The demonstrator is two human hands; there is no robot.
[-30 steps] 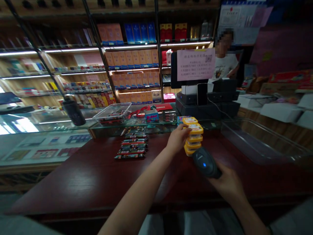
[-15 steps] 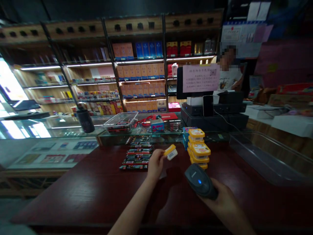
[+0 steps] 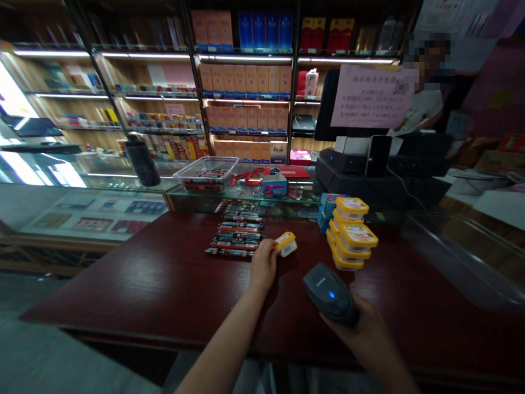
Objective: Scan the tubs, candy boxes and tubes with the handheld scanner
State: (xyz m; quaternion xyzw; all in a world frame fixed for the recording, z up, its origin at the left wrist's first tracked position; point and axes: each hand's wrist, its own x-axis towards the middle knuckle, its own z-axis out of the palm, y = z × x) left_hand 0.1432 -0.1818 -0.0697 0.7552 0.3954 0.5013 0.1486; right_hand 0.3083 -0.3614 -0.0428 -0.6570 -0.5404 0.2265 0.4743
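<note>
Between the fingers of my left hand is a small white tub with a yellow lid, its barcode side facing me, at or just above the tabletop. My right hand is wrapped round a dark barcode scanner with a lit blue light, its head pointing toward the tub. Right of the tub stands a stack of similar yellow-lidded tubs. Behind that stack are some blue boxes. Left of my left hand, a row of thin dark pen-like packets lies on the table.
The dark red table meets a glass counter bearing a clear bin, a small printed box and a black bottle. A clear plastic tray lies at right. A person is behind the monitor.
My view has tilted down and shifted left. The left hand has turned the tub more upright and lowered it toward the table. The scanner stays in my right hand, still near the tub.
</note>
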